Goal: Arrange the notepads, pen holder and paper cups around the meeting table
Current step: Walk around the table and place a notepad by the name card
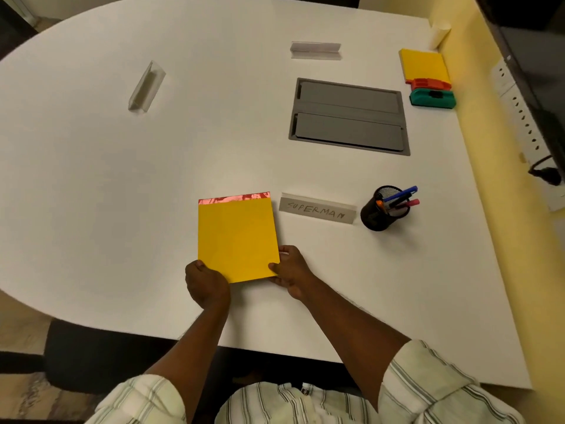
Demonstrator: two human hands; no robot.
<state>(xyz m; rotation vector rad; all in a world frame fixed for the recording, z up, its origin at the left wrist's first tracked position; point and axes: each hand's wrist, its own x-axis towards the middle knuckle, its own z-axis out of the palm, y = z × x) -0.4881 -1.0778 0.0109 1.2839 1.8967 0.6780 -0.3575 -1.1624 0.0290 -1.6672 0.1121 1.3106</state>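
Two hands, left hand [207,283] and right hand [290,272], pinch bottom corners of flat yellow paper notepad [237,238], just left of white "SUPERMAN" name card [318,208].

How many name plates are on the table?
3: one reading SUPERMAN beside the held notepad, one far left, one at the far middle.

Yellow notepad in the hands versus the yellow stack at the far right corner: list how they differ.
1. The near notepad is gripped at its bottom corners by the left hand and right hand; the far stack lies untouched.
2. The near notepad shows a red binding strip on its far edge; the far stack's near end is covered by a red object.
3. The near notepad sits beside the SUPERMAN name card; the far stack sits by the wall.
Both have yellow covers.
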